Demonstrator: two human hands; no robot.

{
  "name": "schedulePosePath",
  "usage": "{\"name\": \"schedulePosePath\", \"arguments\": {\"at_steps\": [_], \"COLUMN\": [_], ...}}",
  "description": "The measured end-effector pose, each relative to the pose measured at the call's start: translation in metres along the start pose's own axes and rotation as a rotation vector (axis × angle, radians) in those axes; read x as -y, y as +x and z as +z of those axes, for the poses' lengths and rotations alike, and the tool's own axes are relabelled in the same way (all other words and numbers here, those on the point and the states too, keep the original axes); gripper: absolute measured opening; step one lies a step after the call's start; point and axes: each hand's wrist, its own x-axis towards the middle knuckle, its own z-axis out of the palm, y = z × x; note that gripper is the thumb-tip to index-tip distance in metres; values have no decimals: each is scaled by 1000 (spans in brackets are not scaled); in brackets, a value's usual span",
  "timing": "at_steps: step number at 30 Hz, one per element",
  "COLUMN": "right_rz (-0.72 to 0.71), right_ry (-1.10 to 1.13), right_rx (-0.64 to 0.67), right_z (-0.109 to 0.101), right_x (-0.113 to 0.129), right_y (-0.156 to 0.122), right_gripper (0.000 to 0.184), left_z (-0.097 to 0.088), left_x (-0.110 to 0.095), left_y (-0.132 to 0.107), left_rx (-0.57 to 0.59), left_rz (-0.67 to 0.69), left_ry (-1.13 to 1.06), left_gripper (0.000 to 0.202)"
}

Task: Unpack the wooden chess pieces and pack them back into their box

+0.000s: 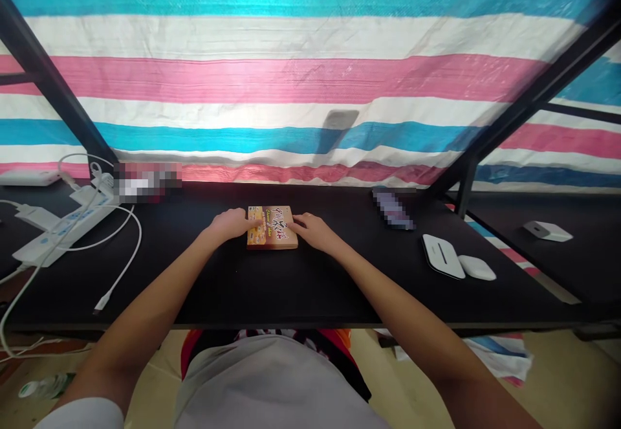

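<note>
A small flat Chinese chess box (272,227), orange and cream with large dark characters on its lid, lies on the black table (291,286) in front of me. My left hand (230,224) is closed on its left side, the thumb resting on the lid. From the other side my right hand (313,230) grips the right edge, its thumb near the top face. The fingers behind the box are partly hidden. It looks closed and lies flat.
At the left, a white power strip (65,228) carries plugs and loose cables. A phone (392,209), a white flat device (443,255) and a small white case (477,267) lie at the right. Black frame bars (58,86) and a striped sheet (291,79) stand behind.
</note>
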Motion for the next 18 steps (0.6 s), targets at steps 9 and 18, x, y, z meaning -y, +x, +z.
{"name": "schedulePosePath", "arguments": {"at_steps": [9,18], "right_rz": [-8,-7], "right_ry": [-41,70], "right_rx": [-11,-14], "right_z": [2,4], "right_x": [4,3], "right_y": [-6,-5], "right_gripper": [44,45], "left_z": [12,6], "left_x": [0,8], "left_y": [6,10], "left_rx": [23,261], "left_rz": [-11,-59], "left_ry": [-380,-989], "left_gripper": [47,42]}}
